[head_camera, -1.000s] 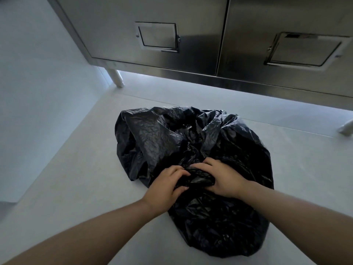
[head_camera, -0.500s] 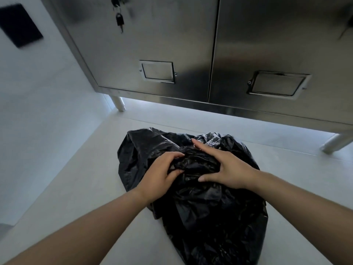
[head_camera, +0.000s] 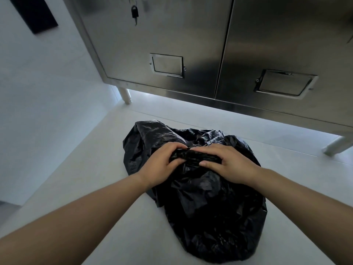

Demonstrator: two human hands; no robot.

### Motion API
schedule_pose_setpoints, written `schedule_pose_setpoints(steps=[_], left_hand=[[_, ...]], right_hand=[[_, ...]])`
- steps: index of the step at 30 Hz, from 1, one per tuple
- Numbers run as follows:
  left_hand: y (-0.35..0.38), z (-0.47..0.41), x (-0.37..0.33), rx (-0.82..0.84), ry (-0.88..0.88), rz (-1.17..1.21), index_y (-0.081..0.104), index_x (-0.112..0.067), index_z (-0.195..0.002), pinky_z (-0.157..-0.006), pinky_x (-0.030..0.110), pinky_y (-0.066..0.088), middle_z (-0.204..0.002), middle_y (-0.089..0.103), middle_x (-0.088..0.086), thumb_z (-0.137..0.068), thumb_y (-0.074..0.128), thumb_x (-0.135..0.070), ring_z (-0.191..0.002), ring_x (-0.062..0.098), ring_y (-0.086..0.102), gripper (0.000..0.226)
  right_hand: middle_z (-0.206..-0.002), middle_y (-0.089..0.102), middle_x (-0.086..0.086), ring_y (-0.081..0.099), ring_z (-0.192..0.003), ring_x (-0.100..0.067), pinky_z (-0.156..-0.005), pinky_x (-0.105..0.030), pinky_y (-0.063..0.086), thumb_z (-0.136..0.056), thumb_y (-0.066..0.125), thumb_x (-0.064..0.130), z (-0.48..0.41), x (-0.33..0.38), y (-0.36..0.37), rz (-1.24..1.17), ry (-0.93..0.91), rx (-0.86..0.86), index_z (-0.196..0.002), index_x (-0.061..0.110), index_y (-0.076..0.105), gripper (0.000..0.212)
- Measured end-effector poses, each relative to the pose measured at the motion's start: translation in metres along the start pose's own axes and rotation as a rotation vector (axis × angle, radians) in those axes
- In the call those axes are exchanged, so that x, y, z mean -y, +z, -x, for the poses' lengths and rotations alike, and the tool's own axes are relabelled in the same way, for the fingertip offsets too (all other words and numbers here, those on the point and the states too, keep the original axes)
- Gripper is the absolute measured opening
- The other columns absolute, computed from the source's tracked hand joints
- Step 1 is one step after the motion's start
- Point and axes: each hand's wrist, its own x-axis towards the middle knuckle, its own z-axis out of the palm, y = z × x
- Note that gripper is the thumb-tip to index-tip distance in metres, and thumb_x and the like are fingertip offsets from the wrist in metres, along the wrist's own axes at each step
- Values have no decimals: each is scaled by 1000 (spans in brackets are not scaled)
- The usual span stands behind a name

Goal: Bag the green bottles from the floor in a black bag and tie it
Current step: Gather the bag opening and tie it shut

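A bulging black bag (head_camera: 210,211) lies on the pale floor in front of me. My left hand (head_camera: 160,165) and my right hand (head_camera: 229,165) sit side by side on its upper part. Both pinch a twisted, gathered strip of the bag's plastic (head_camera: 193,156) between them. No green bottles are visible; whatever is in the bag is hidden by the plastic.
A stainless steel cabinet (head_camera: 191,44) with two doors stands just behind the bag on short legs (head_camera: 125,95). A small padlock (head_camera: 134,12) hangs on the left door. A white wall (head_camera: 47,92) closes off the left side.
My view has tilted up, showing more of the cabinet. Both hands have shifted along the bag and now grip the gathered plastic closer together, fingertips nearly meeting.
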Motion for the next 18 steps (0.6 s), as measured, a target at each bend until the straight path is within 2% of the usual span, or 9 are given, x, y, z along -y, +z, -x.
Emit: schedule_pose_setpoints(steps=[4, 10, 13, 15, 18], left_hand=[[0, 4, 11, -2, 11, -72, 52, -20, -125, -100, 14, 34, -122, 57, -8, -86, 64, -26, -117, 5, 49, 41], [-2, 5, 16, -12, 40, -92, 50, -23, -131, -105, 16, 30, -129, 54, -8, -89, 56, -36, -122, 1, 45, 44], [8, -2, 10, -120, -126, 122, 60, -32, -117, -96, 10, 35, -117, 60, -16, -88, 53, -44, -112, -8, 50, 32], [17, -9, 8, -185, -257, 216, 66, -37, -102, -89, 16, 42, -106, 66, -17, -84, 55, -51, -104, -5, 56, 25], [25, -14, 14, -183, -318, 164, 67, -36, -98, -91, 28, 47, -103, 67, -16, -83, 60, -47, -101, 0, 59, 19]], right_hand=[[-115, 64, 0, 57, -109, -12, -98, -27, 41, -87, 60, 35, -5, -10, 12, -65, 73, -26, -126, 37, 54, 39], [-119, 63, 3, 55, -112, -11, -101, -28, 40, -88, 59, 37, -16, -19, 21, -91, 104, -46, -126, 36, 55, 38], [-114, 62, 10, 56, -108, -9, -99, -24, 40, -88, 59, 36, -20, -21, 26, -88, 80, -55, -125, 37, 55, 38], [-112, 63, 7, 56, -106, -8, -98, -24, 40, -88, 58, 37, -22, -23, 29, -85, 76, -55, -126, 38, 53, 39], [-111, 63, 4, 55, -106, -7, -97, -22, 39, -88, 57, 40, -23, -24, 32, -99, 65, -47, -130, 52, 41, 47]])
